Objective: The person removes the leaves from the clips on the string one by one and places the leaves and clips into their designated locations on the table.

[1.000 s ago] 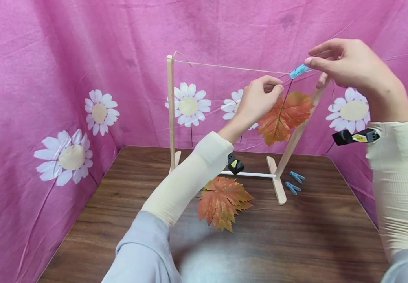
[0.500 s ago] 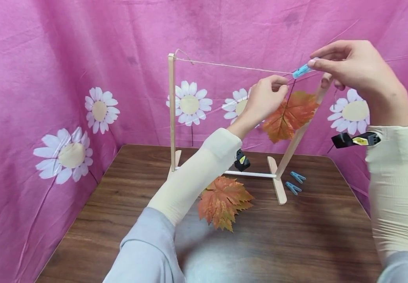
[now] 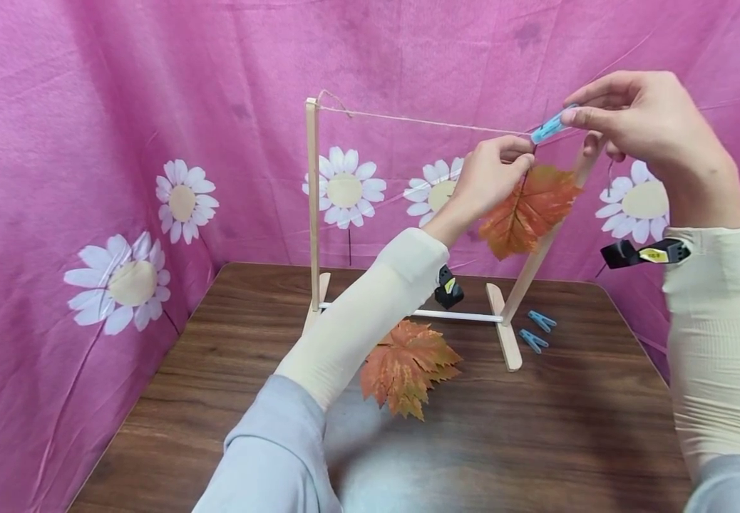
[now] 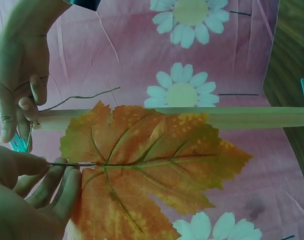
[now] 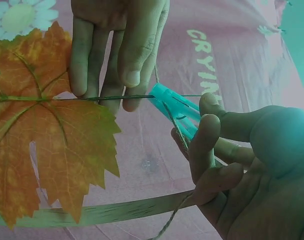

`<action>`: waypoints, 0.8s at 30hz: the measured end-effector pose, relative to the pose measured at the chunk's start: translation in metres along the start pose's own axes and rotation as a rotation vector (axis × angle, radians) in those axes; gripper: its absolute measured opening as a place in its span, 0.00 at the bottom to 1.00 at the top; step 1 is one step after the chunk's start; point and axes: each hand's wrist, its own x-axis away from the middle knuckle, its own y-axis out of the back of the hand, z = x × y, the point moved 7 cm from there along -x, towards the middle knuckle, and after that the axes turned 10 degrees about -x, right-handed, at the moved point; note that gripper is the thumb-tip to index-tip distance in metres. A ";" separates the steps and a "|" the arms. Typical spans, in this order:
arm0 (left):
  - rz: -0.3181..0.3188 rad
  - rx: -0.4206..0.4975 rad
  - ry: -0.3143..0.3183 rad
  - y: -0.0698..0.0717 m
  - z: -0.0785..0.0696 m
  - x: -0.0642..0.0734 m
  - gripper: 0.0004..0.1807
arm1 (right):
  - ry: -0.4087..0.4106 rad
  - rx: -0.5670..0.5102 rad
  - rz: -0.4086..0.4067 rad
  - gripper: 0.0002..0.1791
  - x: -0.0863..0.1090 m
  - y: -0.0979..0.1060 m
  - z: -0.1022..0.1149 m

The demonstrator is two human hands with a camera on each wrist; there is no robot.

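Note:
A blue clothespin (image 3: 550, 129) is pinched at its handle end between thumb and fingers of my right hand (image 3: 659, 121). Its nose sits at the string (image 3: 421, 120) and the dark stem of an orange leaf (image 3: 530, 210). In the right wrist view, the stem passes through the nose of the clothespin (image 5: 174, 110) and the twine runs along it. My left hand (image 3: 488, 174) pinches that stem just below the clothespin, thumb on one side and fingers behind. The leaf (image 4: 147, 160) hangs with its blade spread.
The string spans a wooden frame with a left post (image 3: 313, 206), a right post (image 3: 533, 267) and a white bottom bar (image 3: 456, 315). Another orange leaf (image 3: 408, 367) lies on the brown table (image 3: 537, 442). Two blue clothespins (image 3: 537, 331) lie right of the frame's foot. A pink flowered cloth (image 3: 248, 57) hangs behind.
My left hand has moved right to the leaf's stem, below the clothespin. The right hand, clothespin and hanging leaf have shifted slightly right.

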 end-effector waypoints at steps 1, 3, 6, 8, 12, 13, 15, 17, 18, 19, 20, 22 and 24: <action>-0.004 -0.007 -0.001 0.000 0.000 -0.001 0.11 | 0.000 0.004 -0.001 0.06 0.000 0.001 0.000; -0.012 -0.016 -0.003 0.001 0.000 -0.002 0.10 | -0.001 0.015 -0.009 0.06 -0.001 0.002 0.001; -0.022 -0.023 -0.005 0.001 -0.001 -0.002 0.10 | -0.004 0.019 -0.016 0.07 -0.001 0.003 0.001; -0.027 -0.016 -0.005 0.000 -0.001 -0.003 0.10 | -0.001 0.016 -0.019 0.07 -0.001 0.003 0.001; -0.036 -0.012 -0.007 0.000 -0.001 -0.003 0.10 | 0.007 -0.006 -0.026 0.07 0.000 0.002 0.001; -0.036 -0.012 -0.005 0.000 -0.001 -0.003 0.10 | 0.009 -0.017 -0.030 0.08 0.000 0.002 0.001; -0.040 -0.011 0.000 0.000 -0.001 -0.003 0.09 | 0.015 -0.042 -0.037 0.08 0.000 0.002 0.001; -0.046 -0.014 0.007 0.001 0.000 -0.003 0.09 | 0.031 -0.064 -0.046 0.08 0.000 0.001 0.001; -0.049 -0.013 0.010 0.001 0.000 -0.003 0.09 | 0.041 -0.081 -0.053 0.08 -0.001 0.000 0.002; -0.054 -0.011 0.013 0.001 -0.001 -0.003 0.09 | 0.057 -0.097 -0.059 0.08 -0.001 0.000 0.003; -0.058 -0.006 0.017 0.002 -0.001 -0.003 0.08 | 0.073 -0.113 -0.065 0.08 0.000 -0.001 0.004; -0.065 0.004 0.019 0.003 -0.002 -0.004 0.08 | 0.107 -0.138 -0.078 0.08 0.000 -0.002 0.007; -0.073 0.016 0.015 0.005 -0.003 -0.004 0.07 | 0.134 -0.165 -0.090 0.07 0.001 -0.003 0.009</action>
